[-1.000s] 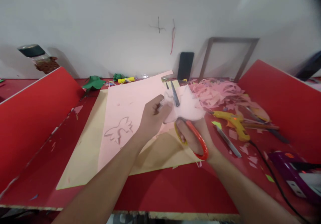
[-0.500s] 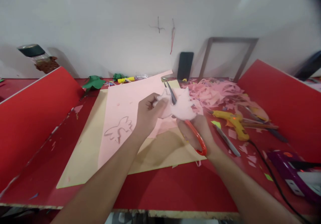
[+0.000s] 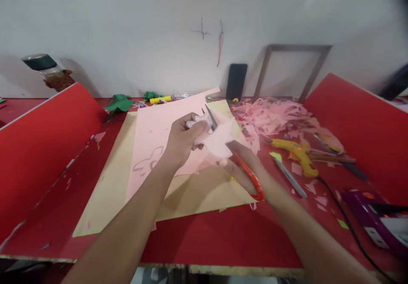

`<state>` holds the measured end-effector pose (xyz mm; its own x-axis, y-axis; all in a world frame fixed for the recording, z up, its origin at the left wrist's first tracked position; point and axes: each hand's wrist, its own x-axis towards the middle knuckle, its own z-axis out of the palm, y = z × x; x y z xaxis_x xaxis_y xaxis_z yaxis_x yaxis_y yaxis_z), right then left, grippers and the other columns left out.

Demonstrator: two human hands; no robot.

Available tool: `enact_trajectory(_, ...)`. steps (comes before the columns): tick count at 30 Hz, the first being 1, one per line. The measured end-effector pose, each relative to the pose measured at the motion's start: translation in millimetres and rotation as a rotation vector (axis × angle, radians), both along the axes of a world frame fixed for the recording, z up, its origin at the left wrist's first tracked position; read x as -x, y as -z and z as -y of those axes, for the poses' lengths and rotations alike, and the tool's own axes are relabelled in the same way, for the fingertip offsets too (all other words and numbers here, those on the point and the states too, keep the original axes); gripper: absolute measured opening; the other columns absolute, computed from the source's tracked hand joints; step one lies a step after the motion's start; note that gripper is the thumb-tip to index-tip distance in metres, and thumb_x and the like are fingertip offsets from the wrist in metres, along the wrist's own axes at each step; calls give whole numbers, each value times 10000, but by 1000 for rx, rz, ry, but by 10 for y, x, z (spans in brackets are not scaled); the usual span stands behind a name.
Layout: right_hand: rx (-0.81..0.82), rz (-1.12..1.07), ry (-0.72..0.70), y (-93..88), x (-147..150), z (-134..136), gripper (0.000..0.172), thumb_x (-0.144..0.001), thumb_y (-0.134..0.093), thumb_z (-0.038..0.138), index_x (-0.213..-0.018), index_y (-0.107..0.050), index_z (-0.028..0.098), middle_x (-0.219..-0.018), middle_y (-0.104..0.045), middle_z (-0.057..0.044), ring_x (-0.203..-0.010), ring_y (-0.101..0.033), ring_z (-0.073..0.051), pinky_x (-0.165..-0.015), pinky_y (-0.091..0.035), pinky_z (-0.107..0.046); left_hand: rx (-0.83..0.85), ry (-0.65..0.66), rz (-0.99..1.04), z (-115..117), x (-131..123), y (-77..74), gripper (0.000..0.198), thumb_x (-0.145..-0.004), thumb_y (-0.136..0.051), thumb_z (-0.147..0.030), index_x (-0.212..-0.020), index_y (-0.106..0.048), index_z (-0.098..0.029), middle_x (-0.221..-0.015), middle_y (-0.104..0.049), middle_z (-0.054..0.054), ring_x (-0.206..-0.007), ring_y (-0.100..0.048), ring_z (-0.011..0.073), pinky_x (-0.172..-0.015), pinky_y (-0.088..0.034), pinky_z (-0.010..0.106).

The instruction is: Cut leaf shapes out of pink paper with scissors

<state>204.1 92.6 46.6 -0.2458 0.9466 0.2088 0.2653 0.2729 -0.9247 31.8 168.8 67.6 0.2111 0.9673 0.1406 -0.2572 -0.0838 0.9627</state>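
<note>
My left hand (image 3: 185, 139) pinches a pale pink paper cutout (image 3: 219, 142) with a jagged outline, thumb on top. In my right hand (image 3: 245, 165) is a pair of scissors (image 3: 251, 175) with red handles. Their grey blades are parted and poke up at the cutout's upper edge, partly hidden by the paper. Beneath both hands lies a pink sheet (image 3: 168, 118) with a pencilled outline (image 3: 148, 161) at its left. That sheet rests on a larger cream-yellow sheet (image 3: 105, 182).
To the right lie a yellow glue gun (image 3: 296, 152) with a black cord, a grey marker (image 3: 290, 178) and a heap of pink paper strips (image 3: 274, 116). A purple power strip (image 3: 372, 220) sits near the front right. A phone (image 3: 236, 82) leans on the wall; red boards (image 3: 47, 148) flank the workspace.
Both hands have shifted slightly left with the cutout and scissors. The cutout has turned and tilted, and my right fingers have spread lower at the scissors' handles.
</note>
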Motion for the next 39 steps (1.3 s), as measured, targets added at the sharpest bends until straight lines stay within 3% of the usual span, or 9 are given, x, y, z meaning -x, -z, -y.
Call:
enact_trajectory(4, -5, -124, -44, -43, -18, -19, 365, -847, -723, 480, -1069, -648, 200, -932, -688, -55, -896, -645, -227, -817, -515, -322, 1, 116, -52, 13, 47, -29, 200, -765, -738, -278, -698, -572, -189, -562, -486, -56, -411, -383, 43, -351, -279, 163)
enact_trajectory(6, 6, -137, -103, -92, -38, -32, 246, -843, -726, 423, -876, -657, 189, -867, -680, -50, -844, -635, -209, -773, -502, -303, -38, 172, -120, 15, 79, -28, 222, -780, -744, -309, -685, -587, -183, -552, -456, -53, -421, -355, 43, -375, -275, 174)
enact_trajectory(10, 38, -130, -166, -192, -78, -25, 335, -866, -672, 406, -632, -545, 201, -735, -616, -26, -685, -550, -160, -674, -457, -286, -138, 176, -271, 5, 141, -29, 302, -801, -748, -366, -631, -582, -179, -509, -381, -51, -412, -315, 50, -373, -218, 192)
enact_trajectory(17, 154, -79, -104, -207, -134, 28, 303, -859, -663, 353, -648, -506, 201, -640, -515, 9, -608, -482, -133, -564, -384, -264, -171, 174, -339, 15, 152, -76, 355, -780, -770, -372, -579, -548, -180, -495, -352, -50, -411, -271, 50, -373, -195, 199)
enact_trajectory(26, 79, -85, -36, -199, -111, 31, 292, -836, -647, 291, -599, -512, 186, -541, -452, 48, -516, -420, -92, -513, -320, -246, -196, 159, -356, -5, 164, -43, 364, -831, -718, -391, -595, -533, -184, -505, -349, -49, -419, -301, 58, -376, -232, 195)
enact_trajectory(31, 130, -43, 79, -218, -74, 39, 195, -797, -656, 260, -650, -555, 179, -524, -470, 60, -484, -412, -86, -481, -299, -235, -189, 152, -350, -11, 158, -13, 355, -829, -721, -412, -606, -560, -188, -508, -341, -53, -414, -294, 61, -367, -232, 200)
enact_trajectory(36, 182, -75, 88, -220, -51, 29, 71, -751, -614, 201, -689, -589, 179, -543, -483, 60, -483, -421, -87, -464, -306, -226, -180, 138, -340, -2, 142, -4, 354, -830, -723, -412, -608, -560, -190, -508, -341, -51, -417, -297, 64, -373, -223, 204)
enact_trajectory(39, 158, -78, 82, -208, -46, 31, 108, -730, -570, 175, -627, -544, 195, -549, -461, 56, -481, -406, -84, -456, -289, -225, -178, 146, -305, 8, 124, -13, 365, -846, -703, -403, -598, -541, -189, -503, -332, -51, -413, -285, 62, -376, -205, 204)
